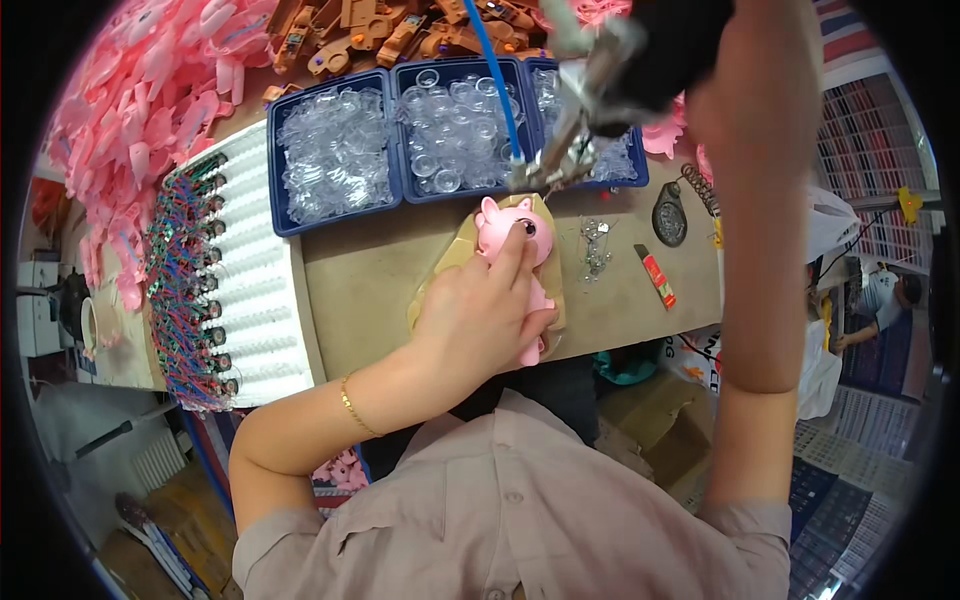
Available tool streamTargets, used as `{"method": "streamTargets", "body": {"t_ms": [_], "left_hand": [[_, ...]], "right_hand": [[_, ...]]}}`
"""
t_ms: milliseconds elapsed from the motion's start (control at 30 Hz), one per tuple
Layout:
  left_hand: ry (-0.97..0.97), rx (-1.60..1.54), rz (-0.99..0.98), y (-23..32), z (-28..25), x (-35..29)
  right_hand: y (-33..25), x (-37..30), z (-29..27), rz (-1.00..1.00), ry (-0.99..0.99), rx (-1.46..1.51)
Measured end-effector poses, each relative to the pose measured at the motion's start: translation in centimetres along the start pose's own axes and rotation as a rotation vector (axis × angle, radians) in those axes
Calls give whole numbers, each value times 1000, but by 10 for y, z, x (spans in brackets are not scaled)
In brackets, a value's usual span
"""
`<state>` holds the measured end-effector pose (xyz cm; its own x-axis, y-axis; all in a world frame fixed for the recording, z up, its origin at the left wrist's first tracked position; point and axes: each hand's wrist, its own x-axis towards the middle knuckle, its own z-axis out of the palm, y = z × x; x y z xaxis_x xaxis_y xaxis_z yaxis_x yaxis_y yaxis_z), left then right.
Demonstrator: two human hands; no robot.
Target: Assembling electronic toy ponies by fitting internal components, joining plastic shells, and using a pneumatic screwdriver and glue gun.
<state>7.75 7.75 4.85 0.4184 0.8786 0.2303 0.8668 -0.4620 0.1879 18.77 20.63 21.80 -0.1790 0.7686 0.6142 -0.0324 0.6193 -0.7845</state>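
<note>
A pink animal-shaped toy [512, 228] with small ears and a dark round eye lies on a tan holding block [556, 285] at the table's front. My left hand [480, 310] grips it, the index finger on its head by the eye and the thumb by its lower body. Raised at the upper right, my right hand [735, 105] is blurred and wrapped round a power screwdriver [600, 90] with a black body and metal nose. The nose hangs just above the toy's head, and a blue tube [493, 70] runs down to it. My right fingers are mostly hidden.
Blue bins [397, 130] of clear plastic parts stand behind the block. To the left are wired parts on a white ridged tray [260, 290] and a heap of pink shells [150, 130]. Brown parts [350, 35] lie farther back. Screws [594, 250], a red cutter [658, 282] and a dark oval weight [671, 215] lie right.
</note>
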Motion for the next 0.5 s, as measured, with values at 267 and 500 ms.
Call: {"method": "streamTargets", "body": {"t_ms": [267, 500], "left_hand": [[87, -99, 30, -2, 0, 7], [75, -114, 24, -2, -2, 9]], "right_hand": [[2, -26, -2, 77, 240, 3], [8, -28, 2, 23, 287, 9]]}}
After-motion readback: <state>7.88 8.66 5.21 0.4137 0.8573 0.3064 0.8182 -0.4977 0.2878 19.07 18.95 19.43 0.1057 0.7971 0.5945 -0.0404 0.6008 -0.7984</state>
